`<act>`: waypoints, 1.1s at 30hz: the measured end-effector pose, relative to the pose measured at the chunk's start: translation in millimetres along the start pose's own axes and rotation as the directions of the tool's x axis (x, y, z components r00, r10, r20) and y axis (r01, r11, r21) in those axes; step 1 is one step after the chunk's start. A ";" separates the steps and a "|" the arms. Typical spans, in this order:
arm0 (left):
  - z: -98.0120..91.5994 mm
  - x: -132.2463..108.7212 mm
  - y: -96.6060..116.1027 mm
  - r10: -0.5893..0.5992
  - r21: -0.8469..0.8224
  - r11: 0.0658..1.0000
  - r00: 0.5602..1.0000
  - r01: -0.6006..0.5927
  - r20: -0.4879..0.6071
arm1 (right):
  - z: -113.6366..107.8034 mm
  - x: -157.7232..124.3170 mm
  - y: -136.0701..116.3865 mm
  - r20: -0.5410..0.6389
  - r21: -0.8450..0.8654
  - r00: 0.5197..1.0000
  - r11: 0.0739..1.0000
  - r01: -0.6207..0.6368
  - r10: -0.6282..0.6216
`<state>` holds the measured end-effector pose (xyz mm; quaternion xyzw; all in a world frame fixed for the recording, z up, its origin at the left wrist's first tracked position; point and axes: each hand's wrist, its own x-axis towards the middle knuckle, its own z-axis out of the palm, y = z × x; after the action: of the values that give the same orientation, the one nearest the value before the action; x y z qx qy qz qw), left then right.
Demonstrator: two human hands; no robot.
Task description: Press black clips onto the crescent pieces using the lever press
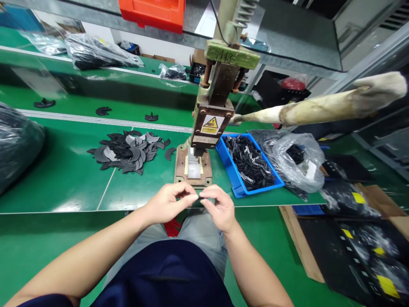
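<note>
Both hands meet in front of the press base, over the table's front edge. My left hand (172, 202) and my right hand (219, 208) pinch a small dark piece (200, 197) between their fingertips; most of it is hidden by the fingers. Just beyond them stands the press (212, 123), its ram above a metal fixture (194, 167) on the brown base. Left of the press lies a pile of curved black and grey parts (128, 151), with one loose curved part (170, 154) nearer the base. A blue bin (238, 187) of small black parts is on the right.
The press's long wrapped lever (306, 108) reaches out to the right above a clear plastic bag (298, 162). A large dark bag (17, 147) sits at the far left. Three black parts lie along the back strip. An orange bin (153, 13) hangs over the back edge.
</note>
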<state>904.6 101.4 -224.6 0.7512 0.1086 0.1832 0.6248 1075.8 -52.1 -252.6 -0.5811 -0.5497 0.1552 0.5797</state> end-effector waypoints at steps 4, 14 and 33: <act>2.4 2.6 -11.2 -0.141 -0.307 0.933 0.976 0.187 0.166 | -3.7 6.1 -8.1 0.167 -0.063 0.985 0.997 0.053 -0.042; -43.0 81.3 -69.3 0.017 0.114 0.993 0.938 0.024 -0.347 | -85.5 95.3 -37.9 -0.391 -0.254 0.871 0.944 0.209 -0.298; -53.4 112.0 -73.0 0.248 0.654 0.734 0.969 -0.181 -0.011 | -40.8 75.1 -48.9 -0.426 -0.361 0.713 0.827 0.431 -0.557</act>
<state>989.3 207.5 -272.3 0.9181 0.1081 0.2416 0.2949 1112.8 -24.6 -165.6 -0.4952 -0.5248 -0.2336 0.6518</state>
